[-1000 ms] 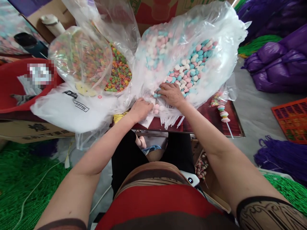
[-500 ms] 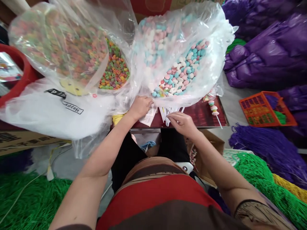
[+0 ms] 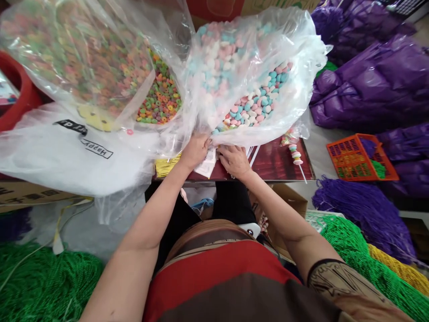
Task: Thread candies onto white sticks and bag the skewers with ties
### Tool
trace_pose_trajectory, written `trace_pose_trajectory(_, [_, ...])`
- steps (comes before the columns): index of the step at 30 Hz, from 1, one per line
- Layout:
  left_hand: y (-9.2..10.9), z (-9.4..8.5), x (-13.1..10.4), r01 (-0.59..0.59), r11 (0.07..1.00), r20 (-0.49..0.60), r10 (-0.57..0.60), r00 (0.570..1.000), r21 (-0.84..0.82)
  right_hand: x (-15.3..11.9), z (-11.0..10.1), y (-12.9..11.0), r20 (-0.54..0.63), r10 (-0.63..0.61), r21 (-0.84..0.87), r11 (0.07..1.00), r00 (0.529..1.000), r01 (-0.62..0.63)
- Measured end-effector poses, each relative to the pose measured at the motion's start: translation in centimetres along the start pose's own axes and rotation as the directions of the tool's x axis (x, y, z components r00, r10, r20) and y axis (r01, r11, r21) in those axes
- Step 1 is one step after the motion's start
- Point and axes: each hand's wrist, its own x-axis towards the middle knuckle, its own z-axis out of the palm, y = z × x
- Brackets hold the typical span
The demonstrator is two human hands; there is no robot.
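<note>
My left hand (image 3: 196,151) rests at the near edge of the dark red table, fingers curled and closed at the top of some small clear printed packets (image 3: 206,166). What its fingertips hold is hidden. Close beside it, my right hand (image 3: 235,162) has bent, closed fingers pointing toward the left hand; I cannot see what is between them. White sticks (image 3: 254,154) show just right of that hand, partly covered by it. A bundle of yellow ties (image 3: 166,166) lies left of my left forearm. Farther right, a candy skewer (image 3: 296,156) lies on the table.
Behind my hands stand open bags of colourful ring candies (image 3: 161,98) and pastel candies (image 3: 254,105). A white plastic bag (image 3: 67,156) hangs over the left edge. On the right are an orange basket (image 3: 362,156), purple bags (image 3: 368,89) and green strands (image 3: 351,241).
My right hand has moved left from the white sticks to beside my left hand. The left hand has stayed at the packets. The whole view has shifted slightly.
</note>
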Motion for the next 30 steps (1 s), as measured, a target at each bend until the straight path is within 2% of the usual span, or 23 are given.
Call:
trace_pose_trajectory(5, [0.0, -0.3, -0.2, 0.007, 0.982, 0.009, -0.009, 1.0, 0.188, 0.1, 1.0, 0.2, -0.024, 0.058, 0.094, 0.994, 0.998, -0.056])
trace_pose_trajectory(8, [0.6, -0.9, -0.2, 0.074, 0.932, 0.047, -0.097, 0.994, 0.355, 0.3, 1.4, 0.4, -0.069, 0.08, 0.145, 0.987, 0.994, -0.07])
trace_pose_trajectory(12, [1.5, -1.5, -0.1, 0.139, 0.835, 0.061, -0.201, 0.978, 0.532, 0.1, 1.7, 1.4, -0.103, 0.043, 0.202, 0.979, 0.994, -0.022])
trace_pose_trajectory(16, [1.9, -1.7, 0.0, 0.181, 0.815, 0.041, -0.243, 0.969, 0.55, -0.8, 1.6, 3.5, -0.08, 0.031, 0.22, 0.976, 0.996, -0.013])
trace_pose_trajectory(21, [1.7, -1.9, -0.1, 0.157, 0.775, 0.042, -0.23, 0.972, 0.612, -1.9, 1.5, 5.2, -0.095, 0.059, 0.19, 0.981, 0.994, -0.04])
trace_pose_trajectory(30, [1.2, -2.3, -0.6, 0.131, 0.803, 0.049, -0.195, 0.98, 0.581, -3.6, 1.7, 7.4, -0.165, 0.169, 0.176, 0.974, 0.972, -0.14])
